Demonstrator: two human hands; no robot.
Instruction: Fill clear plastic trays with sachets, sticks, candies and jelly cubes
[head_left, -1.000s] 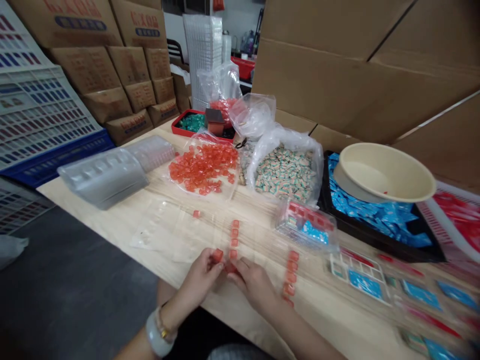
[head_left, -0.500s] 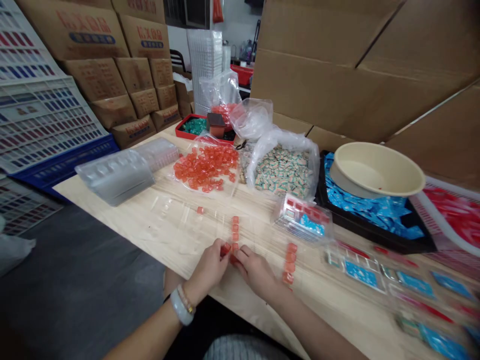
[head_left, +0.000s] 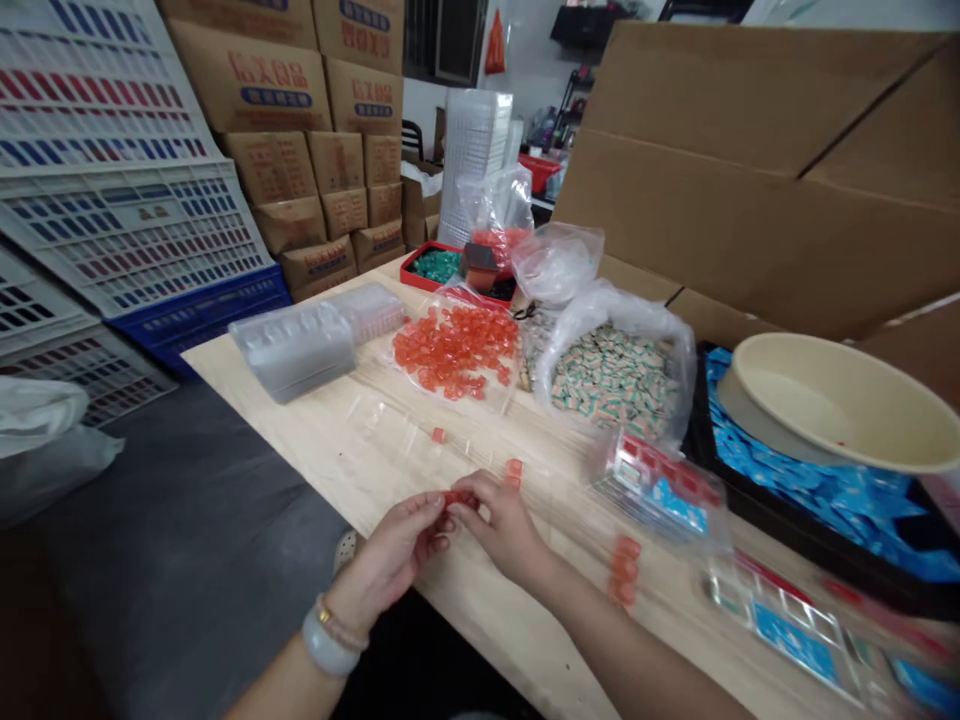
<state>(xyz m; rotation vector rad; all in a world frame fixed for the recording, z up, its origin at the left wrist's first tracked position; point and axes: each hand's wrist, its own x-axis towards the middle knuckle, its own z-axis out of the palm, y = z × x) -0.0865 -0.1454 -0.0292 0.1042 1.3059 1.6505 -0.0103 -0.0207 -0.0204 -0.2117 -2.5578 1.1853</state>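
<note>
Over the near table edge, my left hand [head_left: 405, 550] and my right hand [head_left: 504, 530] meet at the fingertips. Pinched between them is a small orange-red piece [head_left: 454, 496], partly hidden by the fingers. Just beyond the right hand, more such pieces [head_left: 514, 470] stand in a short row in a clear plastic tray. A single orange-red piece [head_left: 439, 435] sits further left, in clear trays [head_left: 386, 415] that are hard to make out against the wood. To the right of my right hand is another row of orange-red pieces [head_left: 624, 570].
A heap of orange-red pieces [head_left: 454, 345] lies on a plastic bag. Beside it are a bag of small wrapped packets [head_left: 615, 385], stacked filled trays [head_left: 660, 490], and a cream basin [head_left: 840, 400] over blue packets [head_left: 795, 470]. Empty clear trays [head_left: 300, 350] are stacked at left.
My view has swung left, so the table things appear further right. The hands have lifted from the row of pieces and come together, now with a piece between the fingertips.
</note>
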